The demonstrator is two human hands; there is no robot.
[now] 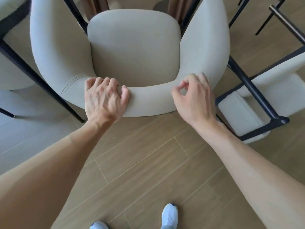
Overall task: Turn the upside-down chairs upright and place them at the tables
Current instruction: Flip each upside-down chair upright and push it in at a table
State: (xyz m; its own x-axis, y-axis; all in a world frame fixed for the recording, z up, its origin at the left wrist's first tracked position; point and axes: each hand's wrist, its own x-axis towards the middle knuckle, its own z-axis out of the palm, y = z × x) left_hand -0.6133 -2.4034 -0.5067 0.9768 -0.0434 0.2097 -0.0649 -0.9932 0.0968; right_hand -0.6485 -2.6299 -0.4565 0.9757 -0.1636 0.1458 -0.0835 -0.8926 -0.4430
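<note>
Head view, looking down. Far left: part of another pale chair [11, 71] with black legs. Centre: upright chair [133, 52], beige seat and curved back, standing on the wood floor [140, 156], its front toward brown drapery at the top edge. Left hand [104, 98] grips the top of the backrest, fingers curled over the rim. Right hand [194, 100] just beside the backrest's right curve, fingers loosely curled, thumb and forefinger nearly meeting, gripping nothing visible; contact with the chair unclear. Right: overturned chair [244, 113] lying on the floor, black frame up. Bottom edge: two light shoes [170, 215].
</note>
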